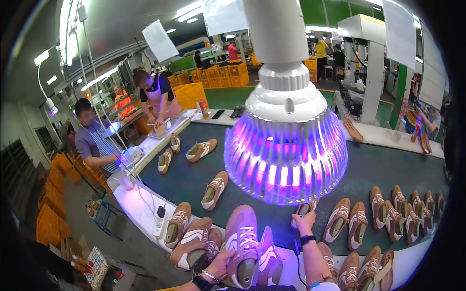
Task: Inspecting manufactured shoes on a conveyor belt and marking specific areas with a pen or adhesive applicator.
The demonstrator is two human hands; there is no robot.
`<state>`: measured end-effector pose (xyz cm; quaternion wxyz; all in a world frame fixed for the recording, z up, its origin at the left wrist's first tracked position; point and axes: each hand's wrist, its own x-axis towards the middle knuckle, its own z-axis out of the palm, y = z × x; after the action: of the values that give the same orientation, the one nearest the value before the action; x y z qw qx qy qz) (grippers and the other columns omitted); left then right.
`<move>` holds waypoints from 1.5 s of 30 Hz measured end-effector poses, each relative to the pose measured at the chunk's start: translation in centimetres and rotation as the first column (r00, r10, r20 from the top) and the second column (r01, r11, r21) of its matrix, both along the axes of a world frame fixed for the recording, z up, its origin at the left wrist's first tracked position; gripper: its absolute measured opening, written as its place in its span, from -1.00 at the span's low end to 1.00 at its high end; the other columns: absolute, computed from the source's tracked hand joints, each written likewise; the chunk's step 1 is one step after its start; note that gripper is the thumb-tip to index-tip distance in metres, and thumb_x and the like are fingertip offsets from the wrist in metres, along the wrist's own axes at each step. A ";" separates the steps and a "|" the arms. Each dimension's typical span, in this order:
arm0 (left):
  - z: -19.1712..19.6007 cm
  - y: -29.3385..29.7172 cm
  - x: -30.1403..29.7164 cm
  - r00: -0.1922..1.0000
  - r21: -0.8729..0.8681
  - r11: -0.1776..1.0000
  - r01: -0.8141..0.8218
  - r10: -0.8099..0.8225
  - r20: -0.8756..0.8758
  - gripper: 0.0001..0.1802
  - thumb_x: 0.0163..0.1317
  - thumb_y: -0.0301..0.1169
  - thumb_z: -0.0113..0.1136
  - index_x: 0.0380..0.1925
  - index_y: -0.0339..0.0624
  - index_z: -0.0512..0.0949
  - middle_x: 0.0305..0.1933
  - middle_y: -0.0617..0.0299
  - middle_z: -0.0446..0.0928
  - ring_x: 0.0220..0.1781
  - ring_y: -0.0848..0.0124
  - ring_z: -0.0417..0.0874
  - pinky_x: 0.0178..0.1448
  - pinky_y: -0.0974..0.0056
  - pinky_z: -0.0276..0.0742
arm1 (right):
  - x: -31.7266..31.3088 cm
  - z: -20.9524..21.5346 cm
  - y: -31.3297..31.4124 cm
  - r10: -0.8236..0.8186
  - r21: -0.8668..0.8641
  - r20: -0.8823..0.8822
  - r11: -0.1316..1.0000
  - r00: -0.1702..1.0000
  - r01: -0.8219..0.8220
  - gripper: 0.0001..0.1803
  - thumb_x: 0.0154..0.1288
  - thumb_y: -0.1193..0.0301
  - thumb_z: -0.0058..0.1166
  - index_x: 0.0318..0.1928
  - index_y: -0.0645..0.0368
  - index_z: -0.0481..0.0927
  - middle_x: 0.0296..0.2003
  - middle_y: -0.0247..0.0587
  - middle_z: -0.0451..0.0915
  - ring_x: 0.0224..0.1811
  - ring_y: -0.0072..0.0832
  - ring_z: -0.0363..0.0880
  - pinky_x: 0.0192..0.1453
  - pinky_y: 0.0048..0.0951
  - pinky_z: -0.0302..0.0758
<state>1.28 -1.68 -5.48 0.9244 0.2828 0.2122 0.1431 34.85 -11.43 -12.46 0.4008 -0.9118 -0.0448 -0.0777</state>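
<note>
Close in front of me my left hand (221, 264) is closed around the side of a tan sneaker (241, 233) with white laces, tilted toe-up. A second sneaker (270, 257), tinted violet by the light, stands against its right side. Further out, my right hand (305, 222) grips another sneaker (299, 213) at the belt; the lamp hides part of that shoe. Above both hands hangs a ribbed lamp (286, 150) glowing purple. Several more tan sneakers (194, 240) crowd left of my left hand. A black watch sits on my right wrist.
A dark green conveyor belt (378, 167) carries rows of sneakers (357, 225) on the right and scattered ones (201, 150) on the left. A power strip (159, 222) with cords lies on the white ledge. Two co-workers (155, 97) (94, 140) work beyond the left edge, near orange crates (51, 218).
</note>
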 end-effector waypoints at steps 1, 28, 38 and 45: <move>0.0 0.1 -0.3 0.999 0.010 1.000 -0.014 0.014 0.030 -0.52 0.22 -0.33 0.06 0.12 -0.27 0.32 0.02 0.14 0.49 0.06 0.36 0.50 0.23 0.22 0.37 | 0.4 -1.9 0.4 -0.144 -0.136 -0.091 0.982 0.985 0.131 -0.22 -0.27 0.23 0.37 -0.03 0.40 0.34 -0.16 0.18 0.51 -0.08 -0.01 0.53 0.04 -0.18 0.45; 6.1 -5.9 9.8 0.554 -0.305 0.463 0.832 -0.718 0.422 -0.09 0.04 0.10 0.03 0.23 -0.36 0.11 0.12 -0.23 0.31 0.08 0.01 0.47 0.14 0.03 0.46 | -21.0 17.2 -22.6 0.564 0.995 -0.099 0.059 0.820 0.080 -0.04 -0.36 0.38 0.13 0.25 0.28 0.20 0.06 -0.12 0.43 0.05 -0.28 0.45 0.22 -0.37 0.31; 2.0 -6.1 11.0 0.688 -0.005 0.743 0.670 -0.617 0.382 -0.03 -0.13 -0.06 0.32 0.23 -0.32 0.14 0.15 -0.08 0.35 0.16 0.01 0.42 0.25 -0.05 0.34 | -20.0 18.9 -22.4 0.531 0.728 0.027 0.570 0.847 -0.380 -0.05 -0.28 0.33 0.30 0.22 0.38 0.22 0.11 -0.10 0.36 0.16 -0.37 0.32 0.30 -0.40 0.14; 2.2 -4.6 8.7 0.896 0.042 0.927 0.374 -0.372 0.244 -0.27 0.02 -0.06 0.06 0.13 -0.33 0.26 0.08 -0.07 0.41 0.13 0.07 0.45 0.25 0.03 0.35 | -18.3 18.1 -18.9 0.665 0.968 0.073 0.131 0.744 -0.212 -0.09 -0.07 0.23 0.29 0.26 0.33 0.15 0.10 -0.08 0.40 0.12 -0.37 0.41 0.21 -0.40 0.32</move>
<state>9.98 -6.29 -3.31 0.9545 0.2957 0.0376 -0.0031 16.57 -30.37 5.68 0.8579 -0.4292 -0.1845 0.2141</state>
